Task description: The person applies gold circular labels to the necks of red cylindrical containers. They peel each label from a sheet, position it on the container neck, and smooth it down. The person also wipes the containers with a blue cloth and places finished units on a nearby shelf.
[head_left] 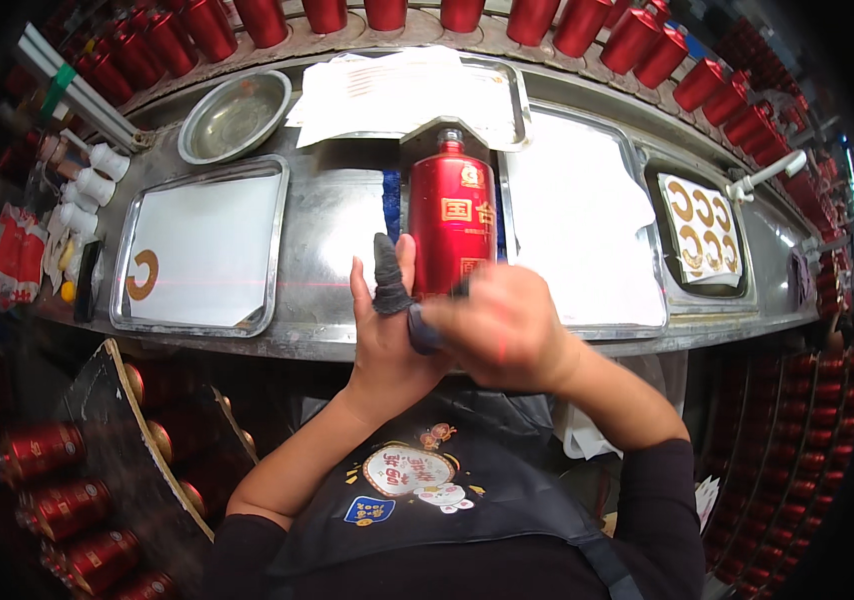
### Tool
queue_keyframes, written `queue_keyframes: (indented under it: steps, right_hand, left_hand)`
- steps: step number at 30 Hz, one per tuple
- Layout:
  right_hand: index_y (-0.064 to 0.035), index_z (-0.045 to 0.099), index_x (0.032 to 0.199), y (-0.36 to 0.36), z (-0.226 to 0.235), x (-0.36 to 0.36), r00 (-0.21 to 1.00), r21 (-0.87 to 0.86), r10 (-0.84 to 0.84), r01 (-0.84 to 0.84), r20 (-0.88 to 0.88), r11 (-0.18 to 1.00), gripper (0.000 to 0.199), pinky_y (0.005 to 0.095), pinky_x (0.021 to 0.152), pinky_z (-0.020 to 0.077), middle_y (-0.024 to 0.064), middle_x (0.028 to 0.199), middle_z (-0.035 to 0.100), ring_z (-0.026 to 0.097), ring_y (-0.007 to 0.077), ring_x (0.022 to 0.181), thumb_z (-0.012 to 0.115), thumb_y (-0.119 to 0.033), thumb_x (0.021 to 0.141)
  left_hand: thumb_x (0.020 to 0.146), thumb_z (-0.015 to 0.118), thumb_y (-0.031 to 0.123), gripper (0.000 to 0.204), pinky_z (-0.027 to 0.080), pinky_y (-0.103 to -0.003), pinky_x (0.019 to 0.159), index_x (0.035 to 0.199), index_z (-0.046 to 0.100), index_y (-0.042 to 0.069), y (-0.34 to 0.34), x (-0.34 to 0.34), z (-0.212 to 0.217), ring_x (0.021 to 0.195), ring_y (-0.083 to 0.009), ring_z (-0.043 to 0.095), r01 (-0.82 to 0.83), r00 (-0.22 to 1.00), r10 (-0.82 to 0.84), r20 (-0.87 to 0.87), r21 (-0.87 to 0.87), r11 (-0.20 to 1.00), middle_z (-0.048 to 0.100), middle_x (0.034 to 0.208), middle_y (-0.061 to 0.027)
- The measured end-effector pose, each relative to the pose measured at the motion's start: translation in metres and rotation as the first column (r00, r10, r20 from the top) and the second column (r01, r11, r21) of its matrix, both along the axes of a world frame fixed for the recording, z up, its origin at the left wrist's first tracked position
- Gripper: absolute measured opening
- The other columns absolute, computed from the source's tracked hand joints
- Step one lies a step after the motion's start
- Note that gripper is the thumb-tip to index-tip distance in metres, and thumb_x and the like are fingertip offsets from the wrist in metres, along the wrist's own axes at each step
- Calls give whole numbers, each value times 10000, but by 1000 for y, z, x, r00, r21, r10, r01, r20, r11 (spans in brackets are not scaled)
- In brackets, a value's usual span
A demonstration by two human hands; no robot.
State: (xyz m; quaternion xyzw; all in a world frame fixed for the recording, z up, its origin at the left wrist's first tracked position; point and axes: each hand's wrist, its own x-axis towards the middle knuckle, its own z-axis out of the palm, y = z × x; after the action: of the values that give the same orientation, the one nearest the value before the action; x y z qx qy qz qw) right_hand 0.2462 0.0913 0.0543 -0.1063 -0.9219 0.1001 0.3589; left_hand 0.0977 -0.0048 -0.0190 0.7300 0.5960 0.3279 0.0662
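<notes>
Left hand (387, 352) spread wide, right hand (507, 328) blurred, grip unclear — slip this close could scuff red bottle (450, 232).

I note, at the bench (769, 238): bottle (451, 215) in the middle, left hand (387, 345) and right hand (507, 325) at its near end; to the left, tray (279, 240) bearing a paper sheet (212, 235); behind that tray, bowl (234, 120); behind bottle, stacked sheets (382, 95); to the right, paper (582, 215), then another tray (709, 290) holding a label sheet (699, 230); along the back, row of bottles (387, 12)
</notes>
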Motion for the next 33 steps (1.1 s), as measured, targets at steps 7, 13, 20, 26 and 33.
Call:
queue_keyframes:
  steps: [7, 13, 20, 26, 33]
  right_hand:
    - [-34, 712, 902, 50, -23, 10, 906, 13, -322, 338, -274, 941, 188, 338, 593, 479, 98, 866, 717, 623, 241, 694, 782, -20, 728]
    - [-12, 707, 968, 40, -33, 8, 828, -503, -441, 233, -346, 832, 231, 293, 648, 499, 50, 781, 668, 611, 157, 664, 799, -29, 757]
    - [-64, 725, 977, -40, -40, 24, 949, 79, 6, 20, -314, 997, 299, 313, 547, 471, 13, 723, 560, 571, 195, 637, 772, -17, 685]
    - [-25, 640, 1002, -84, -110, 50, 562, -968, -811, 70, -161, 241, 131, 211, 657, 454, -8, 838, 639, 547, 37, 745, 715, -115, 944]
    - [-1, 622, 945, -65, -39, 24, 572, -899, -800, 234, -180, 370, 133, 256, 667, 466, 23, 820, 610, 545, 86, 724, 714, -96, 931]
  left_hand:
    - [674, 920, 341, 1153, 123, -575, 1205, 1544, 259, -26, -2, -4, -1, 1387, -398, 396, 82, 887, 39, 461, -239, 968, 409, 1524, -205]
    - [681, 912, 404, 1218, 32, -559, 1219, 1558, 186, -31, 2, -19, -6, 1469, -373, 317, 137, 915, -18, 403, -268, 954, 359, 1553, -250]
    - [724, 883, 364, 1146, -50, -546, 1217, 1533, 165, -15, 8, -24, -17, 1494, -337, 317, 256, 792, -34, 610, -281, 925, 363, 1570, -234]
    - [752, 859, 360, 964, 32, -565, 1210, 1471, 306, 32, 12, -25, -16, 1423, -331, 427, 232, 892, -99, 442, -258, 938, 486, 1482, -187]
    - [803, 753, 581, 892, 58, -628, 1186, 1463, 444, 67, 12, -34, 2, 1429, -373, 397, 239, 926, -202, 318, -83, 967, 423, 1520, -225]
